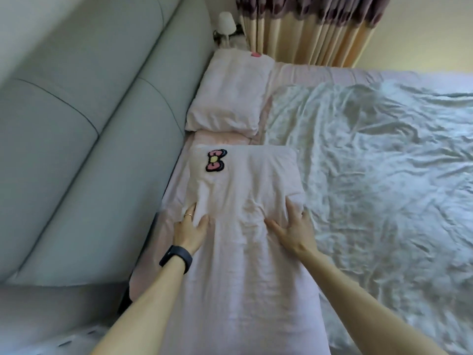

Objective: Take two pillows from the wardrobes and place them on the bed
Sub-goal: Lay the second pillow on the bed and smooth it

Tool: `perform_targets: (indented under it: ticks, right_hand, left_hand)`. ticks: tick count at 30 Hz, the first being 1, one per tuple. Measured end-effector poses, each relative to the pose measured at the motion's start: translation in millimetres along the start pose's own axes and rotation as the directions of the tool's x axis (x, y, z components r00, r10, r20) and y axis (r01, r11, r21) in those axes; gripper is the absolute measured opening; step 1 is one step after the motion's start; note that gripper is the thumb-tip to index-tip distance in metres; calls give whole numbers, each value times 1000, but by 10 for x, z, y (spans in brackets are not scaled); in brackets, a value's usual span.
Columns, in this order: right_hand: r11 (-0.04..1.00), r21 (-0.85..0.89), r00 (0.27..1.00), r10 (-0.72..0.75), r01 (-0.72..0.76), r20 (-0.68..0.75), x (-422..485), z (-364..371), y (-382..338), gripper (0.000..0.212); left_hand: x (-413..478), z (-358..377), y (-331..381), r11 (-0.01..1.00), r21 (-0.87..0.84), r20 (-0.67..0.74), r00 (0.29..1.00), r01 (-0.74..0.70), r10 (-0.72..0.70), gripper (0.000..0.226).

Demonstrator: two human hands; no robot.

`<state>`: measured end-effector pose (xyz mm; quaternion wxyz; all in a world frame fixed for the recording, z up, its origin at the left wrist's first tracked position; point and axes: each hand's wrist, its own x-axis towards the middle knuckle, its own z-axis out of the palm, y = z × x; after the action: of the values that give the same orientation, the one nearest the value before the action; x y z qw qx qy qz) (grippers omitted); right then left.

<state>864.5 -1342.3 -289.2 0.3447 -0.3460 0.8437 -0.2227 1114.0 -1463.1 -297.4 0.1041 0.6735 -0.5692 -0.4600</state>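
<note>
A pale pink pillow with a sewn-on bow patch (245, 180) lies on the bed next to the headboard, directly in front of me. My left hand (190, 226) grips its left edge, fingers curled into the fabric; a ring and a dark wristband show. My right hand (294, 226) presses on its right side, fingers spread and dug into the cloth. A second pale pink pillow (230, 98) rests flat further along the headboard, apart from both hands.
The padded grey-green headboard (76, 124) runs along the left. A crumpled light blue sheet (371, 162) covers the bed to the right. Beyond the far pillow stand a small white lamp (226, 24) and cream-and-purple curtains (307, 29).
</note>
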Motion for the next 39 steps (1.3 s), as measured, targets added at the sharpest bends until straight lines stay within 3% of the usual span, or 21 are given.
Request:
perform_targets:
  ticks: [5,11,17,20,26,35,39]
  right_hand:
    - [971,-234,990,-11,44,140,228,579,-342,82]
    - [934,-356,992,30,16,123,673,1234,-713,76]
    - [940,-336,993,86,-54,81,1276,1640,-980,73]
    - [949,-308,998,67,-62,3,1360,1786,-1108,71]
    - [974,-191,988,99,-120,-116,1246,1812,-1380,70]
    - [993,-82,982,68,-84,-175,1605,1853,-1651,71]
    - [986,-127,990,93,-107,-110,1957,2192,-1405,73]
  left_hand:
    - [238,-241,-390,992,-3,-23,992,127,-127,74]
    - [860,-423,-610,977,43,-49,978,207,-205,67]
    - [1759,-522,-502,956,123,-28,964,267,-266,73]
    - [2075,-513,-471,929,217,-117,952,301,-281,74]
    - [2159,-624,-351,936,283,-320,941,208,-113,62]
    - [2722,-817,-121,983,178,-291,957,35,18,56]
    - [3122,-739,-394,991,110,-186,981,80,-58,62]
